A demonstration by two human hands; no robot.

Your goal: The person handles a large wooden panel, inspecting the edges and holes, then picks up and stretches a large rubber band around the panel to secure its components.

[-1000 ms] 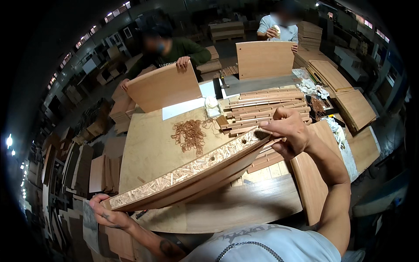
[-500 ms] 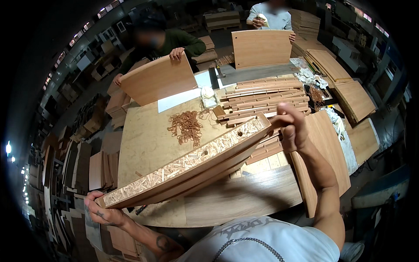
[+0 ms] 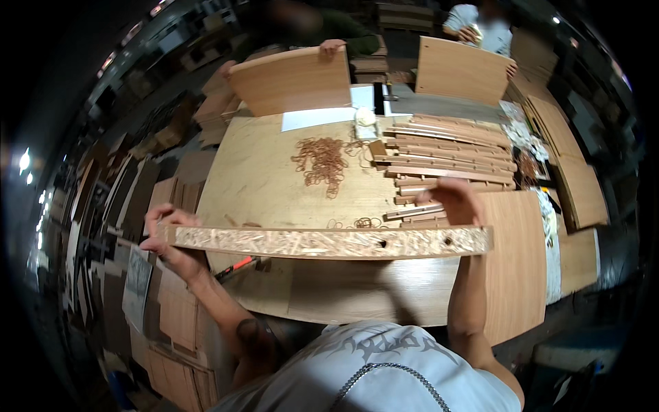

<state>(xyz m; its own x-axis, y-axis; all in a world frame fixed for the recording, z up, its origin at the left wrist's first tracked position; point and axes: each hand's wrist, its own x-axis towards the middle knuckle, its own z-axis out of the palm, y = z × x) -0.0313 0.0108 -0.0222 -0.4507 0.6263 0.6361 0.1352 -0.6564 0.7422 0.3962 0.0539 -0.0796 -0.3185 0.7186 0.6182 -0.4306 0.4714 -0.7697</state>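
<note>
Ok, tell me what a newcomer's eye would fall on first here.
Probably the long wooden panel with a pale, flaky chipboard edge, stretching across the middle, its left end gripped by the person's left hand, the blurred right hand just beyond its right end. Next, likely the tangled heap of thin reddish-brown loops on the pale wooden tabletop farther back, left of the slender brown wooden strips.

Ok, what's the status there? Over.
Left hand gripping board, left end. Right hand behind right end, grip unclear. Wooden strips lying beyond on table.
</note>
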